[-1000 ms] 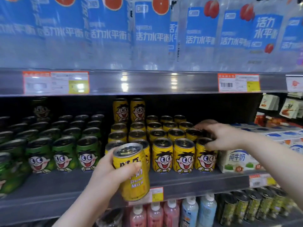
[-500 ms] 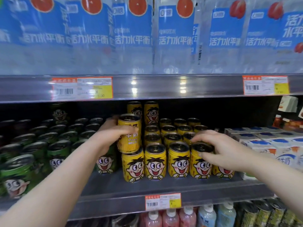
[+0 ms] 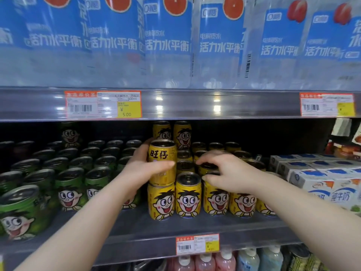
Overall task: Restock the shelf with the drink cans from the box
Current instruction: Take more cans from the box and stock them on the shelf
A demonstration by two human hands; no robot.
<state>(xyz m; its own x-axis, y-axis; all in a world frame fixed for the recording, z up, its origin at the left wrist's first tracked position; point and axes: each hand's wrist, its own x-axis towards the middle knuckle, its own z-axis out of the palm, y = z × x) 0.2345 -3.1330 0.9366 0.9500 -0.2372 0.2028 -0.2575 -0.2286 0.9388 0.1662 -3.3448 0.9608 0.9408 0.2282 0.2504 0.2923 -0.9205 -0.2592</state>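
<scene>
One yellow can (image 3: 162, 153) is in my left hand (image 3: 144, 169), fingers and thumb wrapped round its side. It sits upright on the lid of the front can (image 3: 161, 202) at the left end of the yellow row. I judge I am starting a second layer, since the floor of the shelf (image 3: 175, 229) is already full of yellow cans (image 3: 188, 196) front to back. Two stacked cans (image 3: 182, 133) at 1 o'clock, deep at the back, show the same pattern.

My right hand (image 3: 228, 173) is at 3 o'clock of the held can, arched over the lids of the lower cans with fingers bent and the thumb against a rim. I take it to be steadying that row while I stack, but I cannot tell whether it really grips one or only rests there. The box is out of sight.

At 9 o'clock stand green cans (image 3: 68, 192) of the same kind, at 3 o'clock milk cartons (image 3: 332, 184). The shelf is grey metal with a bare strip along its front edge. The upper shelf (image 3: 195, 104) at 12 o'clock carries a price tag (image 3: 103, 104) and blue-labelled bottles (image 3: 166, 36). This looks like a shop aisle, and small bottles (image 3: 205, 261) line the level at 6 o'clock.
</scene>
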